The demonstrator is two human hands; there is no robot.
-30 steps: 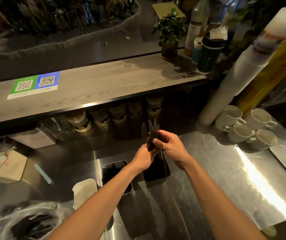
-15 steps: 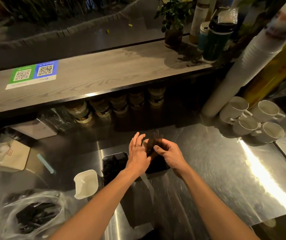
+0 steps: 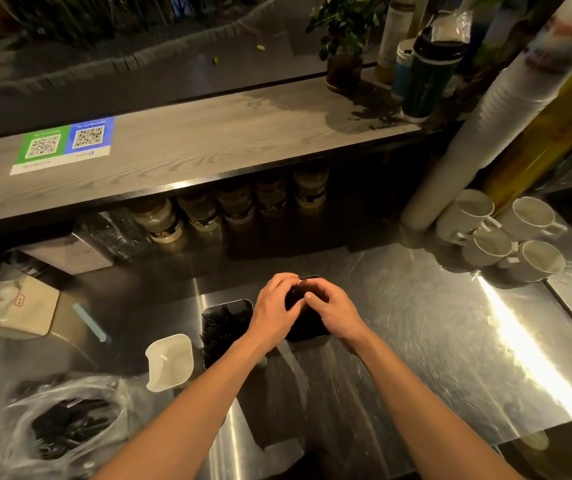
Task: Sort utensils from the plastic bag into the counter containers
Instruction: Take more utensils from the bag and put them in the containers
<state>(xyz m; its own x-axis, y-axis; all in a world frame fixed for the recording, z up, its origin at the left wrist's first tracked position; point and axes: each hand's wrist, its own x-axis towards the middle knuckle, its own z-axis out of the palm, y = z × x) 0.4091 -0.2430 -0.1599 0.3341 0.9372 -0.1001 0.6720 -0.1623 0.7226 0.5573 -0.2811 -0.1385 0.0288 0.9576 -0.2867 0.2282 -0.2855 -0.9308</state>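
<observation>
- Head view, looking down: both hands meet over the steel bench [image 3: 416,323], right above the dark container [image 3: 307,337] at the centre.
- The left hand [image 3: 272,308] has its fingers curled over the top of a small bunch of dark utensils [image 3: 297,289]. It grips them from the left side.
- The right hand [image 3: 334,311] closes in from the other side, thumb and fingers curled round the same bunch. The two hands touch each other.
- The bunch sits low in the mouth of that container, mostly hidden by the fingers. What kind of utensils they are, I cannot tell.
- Just left of it stands a second dark container [image 3: 223,323], packed with thin black pieces.
- Left again, a white container [image 3: 170,362] stands near the front of the bench.
- Bottom left, the clear plastic bag [image 3: 17,445] lies crumpled on the bench, well apart from the hands, with a dark heap of utensils inside.
- At the far left are a pale paper box [image 3: 17,306] and a light blue stick [image 3: 88,322].
- At the right, four white mugs [image 3: 499,233] cluster together, with a tall stack of paper cups [image 3: 478,133] leaning beside them.
- At the back, jars [image 3: 204,213] line up under a wooden shelf [image 3: 225,140], which carries a QR sticker [image 3: 64,145], a potted plant [image 3: 343,43] and a green tumbler [image 3: 426,81].
</observation>
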